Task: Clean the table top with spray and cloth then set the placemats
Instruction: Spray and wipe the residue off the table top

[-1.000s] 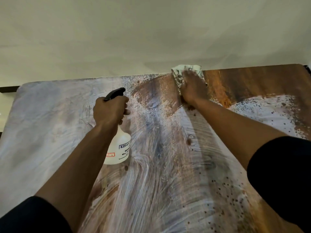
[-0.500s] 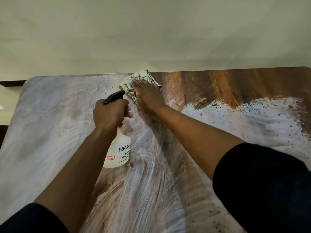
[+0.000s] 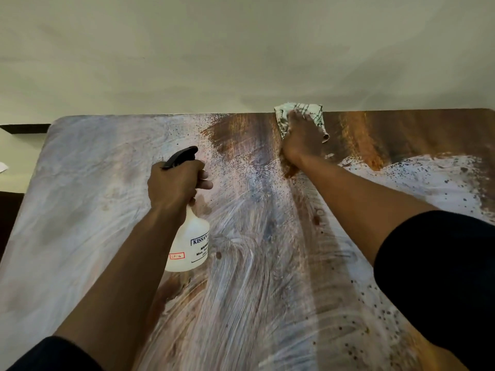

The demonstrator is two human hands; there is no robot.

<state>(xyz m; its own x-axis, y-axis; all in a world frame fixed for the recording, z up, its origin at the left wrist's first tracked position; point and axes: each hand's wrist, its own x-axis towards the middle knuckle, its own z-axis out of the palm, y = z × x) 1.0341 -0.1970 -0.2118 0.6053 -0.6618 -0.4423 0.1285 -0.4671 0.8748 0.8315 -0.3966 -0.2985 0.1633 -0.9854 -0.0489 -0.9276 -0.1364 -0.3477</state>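
Observation:
A brown wooden table top [image 3: 401, 135] fills the view, smeared with whitish streaks and droplets over most of its surface. My left hand [image 3: 174, 183] grips the neck of a white spray bottle [image 3: 190, 245] with a black nozzle, held upright above the table's middle left. My right hand [image 3: 302, 137] presses flat on a white cloth with dark checks [image 3: 308, 111] at the far edge of the table, right of centre. The wood around the cloth looks bare and dark. No placemats are in view.
A plain pale wall [image 3: 241, 49] rises right behind the table's far edge. A dark ledge [image 3: 24, 128] shows at the far left. Black sleeves cover both my upper arms.
My right hand swept the cloth left along the far edge, then back right to its present spot. The left hand with the bottle stayed nearly still.

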